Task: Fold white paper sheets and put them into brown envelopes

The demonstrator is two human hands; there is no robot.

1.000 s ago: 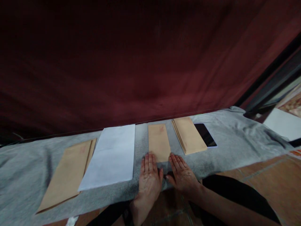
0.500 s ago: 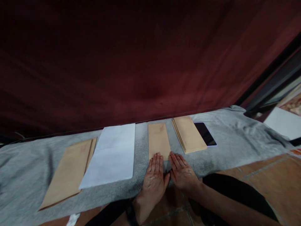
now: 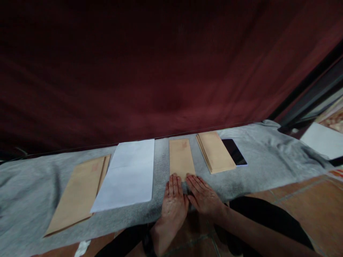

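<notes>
Just below the centre of the frame, a brown envelope lies flat on grey cloth; the left hand and right hand rest on its near edge, fingers straight and released. Right of it sits an envelope stack beside a dark phone; left, white paper.

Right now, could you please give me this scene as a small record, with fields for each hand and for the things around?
Left hand: open, fingertips on the near end of the middle envelope
Right hand: open, fingertips on the same end
Left of middle envelope: white paper, then larger brown envelopes
Right of middle envelope: brown envelope stack, then dark-screened device
Surface: grey cloth
</notes>
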